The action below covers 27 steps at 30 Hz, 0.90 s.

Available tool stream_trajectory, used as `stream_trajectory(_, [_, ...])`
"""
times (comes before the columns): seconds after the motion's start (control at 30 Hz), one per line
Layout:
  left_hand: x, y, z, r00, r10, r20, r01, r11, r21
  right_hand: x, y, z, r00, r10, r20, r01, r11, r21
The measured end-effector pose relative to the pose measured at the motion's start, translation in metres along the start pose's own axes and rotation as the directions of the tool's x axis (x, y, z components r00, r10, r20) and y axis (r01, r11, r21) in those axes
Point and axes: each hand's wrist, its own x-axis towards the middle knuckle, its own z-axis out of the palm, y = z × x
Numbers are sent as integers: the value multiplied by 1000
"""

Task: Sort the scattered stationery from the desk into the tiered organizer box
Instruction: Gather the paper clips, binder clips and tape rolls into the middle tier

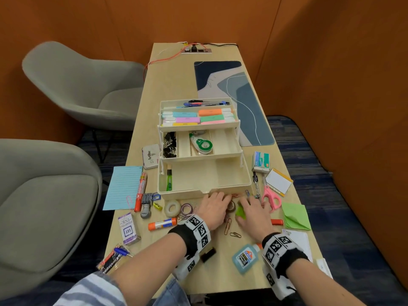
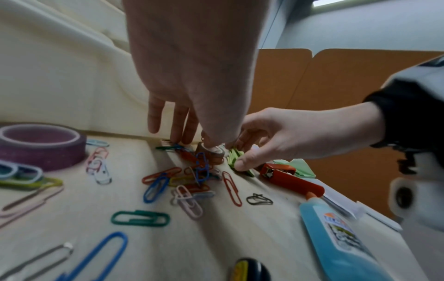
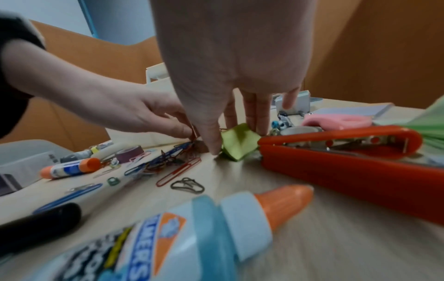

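Left hand (image 1: 212, 209) and right hand (image 1: 254, 214) reach forward, fingers extended downward.

Both forearms bare. Left wrist: black band (image 1: 184, 238) under a white strap (image 1: 199, 228) printed with square black-and-white code markers. Right wrist: matching black band (image 1: 291, 259) and marker strap (image 1: 276, 246), with a white camera housing (image 2: 418, 197) below. Blue-and-white striped sleeve (image 1: 92, 290) at the left elbow. Denim at the lap (image 1: 170, 292).
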Motion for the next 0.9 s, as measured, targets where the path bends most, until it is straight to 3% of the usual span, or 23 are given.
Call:
stream_trajectory(0.1, [1,4,0,1000,2,-10,-2,999,39,-2,5,-3,993,26,-113,-12,992,124])
stream_trajectory(0.2, [4,12,2,1000,-18,-15,20,994,105,6,17,-14,954,191,-230,-125,954,273])
stream_trajectory(0.3, [5,19,4,998,-57,2,56,992,109,24,29,-25,940,287,-185,-215,918,333])
stream_trajectory(0.43, [1,15,3,996,-92,-10,93,992,81,43,32,-31,965,250,-72,-208,907,366])
stream_trajectory(0.57, [-10,5,6,991,-131,-37,133,989,62,29,16,-29,942,279,-188,-211,925,317])
stream_trajectory(0.77, [-29,-12,8,989,-147,-28,148,987,69,4,-5,-6,984,114,-137,-81,971,227])
stream_trajectory(0.9, [-39,-17,7,994,-107,-8,107,987,122,1,-21,3,982,-143,-122,159,979,130])
